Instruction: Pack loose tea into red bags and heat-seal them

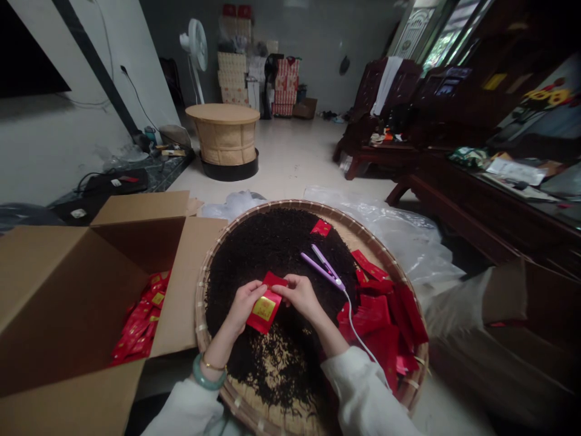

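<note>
Both hands pinch the upper part of a red packet with a gold label (263, 309), held over a round bamboo tray (203, 266). My left hand (244, 303) grips its left edge, and my right hand (299, 295) grips the right edge near the top. Dark loose tea leaves (254, 242) cover much of the tray, thinner near me. On the leaves lies a purple hair straightener (324, 269), its arms apart and its white cord running past my right forearm. Beyond it rests a single red packet (321, 227). Many flat red packets (374, 318) are piled at the tray's right side.
An open cardboard box (59, 290) at the left contains red packets (143, 318). Clear plastic sheeting (390, 233) lies behind the tray. Dark wooden furniture (490, 200) stands at the right, near another box (512, 315). A round basket table (224, 136) is farther back.
</note>
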The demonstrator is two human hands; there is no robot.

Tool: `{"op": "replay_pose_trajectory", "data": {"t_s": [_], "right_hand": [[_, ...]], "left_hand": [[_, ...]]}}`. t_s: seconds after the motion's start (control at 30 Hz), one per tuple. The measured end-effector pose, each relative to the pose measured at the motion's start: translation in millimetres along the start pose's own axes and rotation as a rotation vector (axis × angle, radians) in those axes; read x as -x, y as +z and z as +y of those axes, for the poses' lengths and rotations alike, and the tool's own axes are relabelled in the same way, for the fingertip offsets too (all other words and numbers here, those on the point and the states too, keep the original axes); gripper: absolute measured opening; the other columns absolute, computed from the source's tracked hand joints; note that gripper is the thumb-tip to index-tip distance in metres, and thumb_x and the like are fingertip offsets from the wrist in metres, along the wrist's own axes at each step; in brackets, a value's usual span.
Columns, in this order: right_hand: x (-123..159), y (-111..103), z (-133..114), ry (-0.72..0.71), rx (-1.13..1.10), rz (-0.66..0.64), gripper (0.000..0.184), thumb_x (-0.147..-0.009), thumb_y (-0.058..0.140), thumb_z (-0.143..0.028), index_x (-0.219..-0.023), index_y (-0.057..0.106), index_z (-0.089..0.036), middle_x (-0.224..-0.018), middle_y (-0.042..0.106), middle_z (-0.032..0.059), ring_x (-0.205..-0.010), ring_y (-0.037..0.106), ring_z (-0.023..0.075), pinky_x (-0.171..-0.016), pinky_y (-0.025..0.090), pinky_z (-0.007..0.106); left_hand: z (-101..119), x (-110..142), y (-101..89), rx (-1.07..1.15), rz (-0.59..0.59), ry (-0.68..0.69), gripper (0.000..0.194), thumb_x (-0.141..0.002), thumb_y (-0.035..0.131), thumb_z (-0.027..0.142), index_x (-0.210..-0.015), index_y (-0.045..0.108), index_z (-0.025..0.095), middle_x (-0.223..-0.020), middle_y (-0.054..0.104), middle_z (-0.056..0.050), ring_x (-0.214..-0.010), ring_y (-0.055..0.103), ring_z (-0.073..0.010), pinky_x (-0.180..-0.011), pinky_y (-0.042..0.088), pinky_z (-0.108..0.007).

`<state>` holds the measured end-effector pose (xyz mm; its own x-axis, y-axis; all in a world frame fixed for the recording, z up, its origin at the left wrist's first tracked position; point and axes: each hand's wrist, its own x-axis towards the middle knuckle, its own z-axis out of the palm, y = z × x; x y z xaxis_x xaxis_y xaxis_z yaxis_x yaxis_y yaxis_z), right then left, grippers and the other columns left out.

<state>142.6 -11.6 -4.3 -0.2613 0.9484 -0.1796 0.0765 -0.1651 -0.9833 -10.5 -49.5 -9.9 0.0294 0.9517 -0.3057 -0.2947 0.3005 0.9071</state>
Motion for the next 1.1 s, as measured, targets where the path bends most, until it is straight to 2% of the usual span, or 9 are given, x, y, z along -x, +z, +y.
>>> {"op": "replay_pose_trajectory", "data": {"t_s": [0.13, 0.23, 0.33, 0.4, 0.5, 0.67, 0.87, 0.97, 1.1], "right_hand": [[3.8, 3.4, 0.8, -0.025, 0.072, -0.021, 0.031, -0.062, 0.073, -0.045, -0.058, 0.060, -0.018, -0.044, 0.053, -0.0040, -0.038, 0.045, 0.0101, -0.037, 0.034, 0.022], [3.9, -0.4, 0.6, -0.108, 0.172, -0.024, 0.030, -0.071, 0.067, -0.047, -0.062, 0.065, -0.018, -0.053, 0.060, -0.0004, -0.045, 0.053, 0.0139, -0.043, 0.041, 0.025], [-3.8, -21.0, 1.0, -0.352, 0.350, 0.200, 0.028, -0.082, 0.056, -0.043, -0.084, 0.071, -0.019, -0.085, 0.070, 0.0073, -0.078, 0.064, 0.0213, -0.072, 0.051, 0.034], [-10.9, -40.9, 3.0, -0.472, 0.504, 0.405, 0.030, -0.082, 0.056, -0.042, -0.097, 0.069, -0.019, -0.102, 0.068, 0.0120, -0.099, 0.059, 0.0265, -0.090, 0.044, 0.045], [-15.9, -62.0, 6.6, -0.474, 0.603, 0.454, 0.031, -0.082, 0.056, -0.042, -0.096, 0.069, -0.018, -0.099, 0.068, 0.0139, -0.098, 0.059, 0.0287, -0.090, 0.043, 0.050], [-2.2, -51.3, -6.6, -0.557, 0.467, 0.249, 0.025, -0.090, 0.048, -0.033, -0.090, 0.070, -0.020, -0.098, 0.069, 0.0099, -0.097, 0.061, 0.0229, -0.090, 0.045, 0.042], [5.9, -41.2, -45.5, -0.363, 0.514, -0.433, 0.021, -0.085, 0.050, -0.019, -0.089, 0.071, -0.018, -0.091, 0.070, 0.0054, -0.085, 0.064, 0.0177, -0.081, 0.049, 0.032], [6.4, -44.7, -54.0, -0.265, 0.438, -0.449, 0.019, -0.082, 0.053, -0.020, -0.091, 0.069, -0.017, -0.087, 0.070, 0.0037, -0.078, 0.064, 0.0169, -0.073, 0.050, 0.029], [7.4, -47.7, -55.6, -0.175, 0.442, -0.440, 0.018, -0.077, 0.055, -0.018, -0.085, 0.070, -0.015, -0.077, 0.068, 0.0020, -0.069, 0.060, 0.0145, -0.064, 0.047, 0.024]], "left_hand": [[1.4, 3.8, 1.9, -0.038, -0.144, -0.067, 0.047, -0.058, 0.081, 0.039, -0.093, 0.062, 0.013, -0.073, 0.071, -0.002, -0.061, 0.067, -0.0159, -0.060, 0.051, -0.025], [1.5, 5.8, 3.2, -0.079, -0.164, -0.109, 0.052, -0.050, 0.086, 0.032, -0.092, 0.063, 0.011, -0.078, 0.073, -0.006, -0.064, 0.069, -0.0194, -0.064, 0.054, -0.030], [1.0, 6.1, 3.2, -0.060, -0.105, -0.141, 0.051, -0.048, 0.087, 0.032, -0.088, 0.064, 0.010, -0.082, 0.074, -0.010, -0.063, 0.070, -0.0200, -0.063, 0.054, -0.031], [0.8, 5.8, 3.1, -0.040, -0.078, -0.160, 0.052, -0.047, 0.087, 0.033, -0.088, 0.064, 0.010, -0.086, 0.074, -0.012, -0.062, 0.070, -0.0204, -0.063, 0.055, -0.031], [0.2, 4.9, 2.9, -0.037, -0.064, -0.151, 0.052, -0.048, 0.086, 0.034, -0.088, 0.064, 0.011, -0.087, 0.074, -0.013, -0.064, 0.070, -0.0210, -0.064, 0.054, -0.033], [-1.9, 3.3, 2.6, -0.284, -0.133, -0.001, 0.050, -0.050, 0.083, 0.024, -0.093, 0.062, 0.011, -0.085, 0.073, -0.009, -0.072, 0.067, -0.0210, -0.071, 0.053, -0.034], [-5.3, 4.7, 1.1, -0.539, -0.216, 0.224, 0.082, -0.051, 0.079, 0.016, -0.128, 0.049, 0.016, -0.120, 0.063, -0.011, -0.102, 0.060, -0.0254, -0.091, 0.047, -0.036], [-5.3, 5.8, 0.2, -0.612, -0.264, 0.257, 0.093, -0.054, 0.078, 0.017, -0.139, 0.039, 0.018, -0.128, 0.058, -0.012, -0.110, 0.057, -0.0263, -0.098, 0.042, -0.037], [-1.9, 7.6, 1.4, -0.618, -0.288, 0.230, 0.101, -0.056, 0.075, 0.016, -0.145, 0.027, 0.019, -0.127, 0.057, -0.010, -0.102, 0.060, -0.0232, -0.092, 0.046, -0.035]]}}
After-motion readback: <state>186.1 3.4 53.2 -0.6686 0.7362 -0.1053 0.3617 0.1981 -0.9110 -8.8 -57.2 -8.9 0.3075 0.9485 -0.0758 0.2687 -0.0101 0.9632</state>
